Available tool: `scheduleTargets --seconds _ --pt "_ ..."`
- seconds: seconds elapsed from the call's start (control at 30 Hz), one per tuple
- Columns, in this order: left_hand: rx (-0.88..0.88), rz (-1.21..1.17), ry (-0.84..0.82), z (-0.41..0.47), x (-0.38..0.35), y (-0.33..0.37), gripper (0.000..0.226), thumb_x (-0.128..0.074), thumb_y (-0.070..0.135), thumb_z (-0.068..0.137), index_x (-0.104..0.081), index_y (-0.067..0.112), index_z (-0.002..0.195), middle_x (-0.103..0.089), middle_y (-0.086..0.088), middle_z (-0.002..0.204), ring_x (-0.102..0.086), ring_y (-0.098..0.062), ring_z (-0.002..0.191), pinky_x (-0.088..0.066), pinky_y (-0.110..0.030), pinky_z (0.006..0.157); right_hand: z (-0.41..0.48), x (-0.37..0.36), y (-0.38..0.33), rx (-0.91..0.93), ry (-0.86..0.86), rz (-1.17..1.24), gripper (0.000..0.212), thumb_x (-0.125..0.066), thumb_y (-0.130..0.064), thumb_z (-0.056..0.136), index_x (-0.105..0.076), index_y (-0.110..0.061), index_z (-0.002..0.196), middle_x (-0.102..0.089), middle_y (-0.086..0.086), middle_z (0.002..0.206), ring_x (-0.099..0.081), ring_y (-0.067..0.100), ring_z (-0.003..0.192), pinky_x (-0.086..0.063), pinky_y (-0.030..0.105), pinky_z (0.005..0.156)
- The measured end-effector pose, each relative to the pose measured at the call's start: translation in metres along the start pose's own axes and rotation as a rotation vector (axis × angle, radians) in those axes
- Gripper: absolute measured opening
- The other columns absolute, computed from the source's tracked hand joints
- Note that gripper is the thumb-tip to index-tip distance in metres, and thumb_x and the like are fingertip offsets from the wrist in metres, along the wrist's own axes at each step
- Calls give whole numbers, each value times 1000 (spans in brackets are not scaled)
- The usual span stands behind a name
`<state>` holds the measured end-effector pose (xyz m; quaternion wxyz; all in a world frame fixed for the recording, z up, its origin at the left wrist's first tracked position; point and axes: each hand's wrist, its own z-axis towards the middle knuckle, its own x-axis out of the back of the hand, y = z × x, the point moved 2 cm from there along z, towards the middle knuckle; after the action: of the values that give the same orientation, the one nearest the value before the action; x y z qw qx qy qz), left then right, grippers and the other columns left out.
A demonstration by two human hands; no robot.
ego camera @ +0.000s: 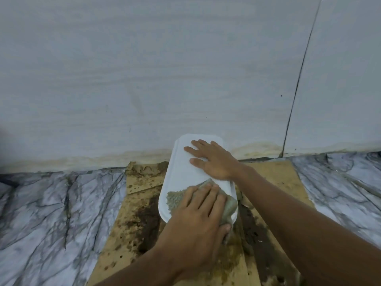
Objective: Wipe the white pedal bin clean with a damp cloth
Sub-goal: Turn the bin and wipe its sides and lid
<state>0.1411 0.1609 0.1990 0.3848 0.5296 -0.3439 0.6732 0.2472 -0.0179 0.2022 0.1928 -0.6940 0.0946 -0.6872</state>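
Lid-wiping is the step in hand. In the head view the white pedal bin [185, 172] stands at lower centre of the frame, seen from above so that little but its lid shows. It sits on a stained brown board [274, 178] laid on the marbled floor [51, 203], with its far end close to the pale wall [144, 69]. The right hand [212, 162] lies open and flat on the upper part of the lid, steadying it. The left hand [198, 209] presses a grey-green cloth [175, 200] onto the lower end of the lid with straight fingers, its thumb at the cloth's hanging edge.

To do this well, keep the steadying palm's weight on the lid so the bin does not slide on the board. Work the cloth in overlapping strokes from one end to the other, shifting the right hand aside to reach the part it covers. Run the cloth round the raised rim too. The sides and pedal are hidden here and probably remain to be wiped.
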Motion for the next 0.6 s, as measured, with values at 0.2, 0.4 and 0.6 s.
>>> scheduleTargets --seconds 0.2,0.4,0.6 --pt "-53 11 128 -19 -6 -11 55 -43 42 101 -45 11 147 -46 -6 153 -37 -22 145 -25 -47 117 -16 1 -2 -142 23 -60 53 -20 -47 107 -14 -34 158 0 -3 168 4 14 154 5 40 124" --pt "-93 -89 206 -18 -1 -36 53 -42 38 103 -42 12 148 -46 -3 152 -36 -16 143 -16 -38 123 -19 2 9 -237 -7 -106 56 -17 -49 106 -7 -33 159 5 1 168 6 18 154 4 44 124" --pt "-56 -146 226 18 3 -63 49 -39 39 103 -48 14 144 -54 -1 144 -44 -18 136 -22 -40 121 -5 15 24 -311 36 -76 54 -18 -45 107 -13 -30 159 -4 2 168 -3 20 154 -4 46 123"
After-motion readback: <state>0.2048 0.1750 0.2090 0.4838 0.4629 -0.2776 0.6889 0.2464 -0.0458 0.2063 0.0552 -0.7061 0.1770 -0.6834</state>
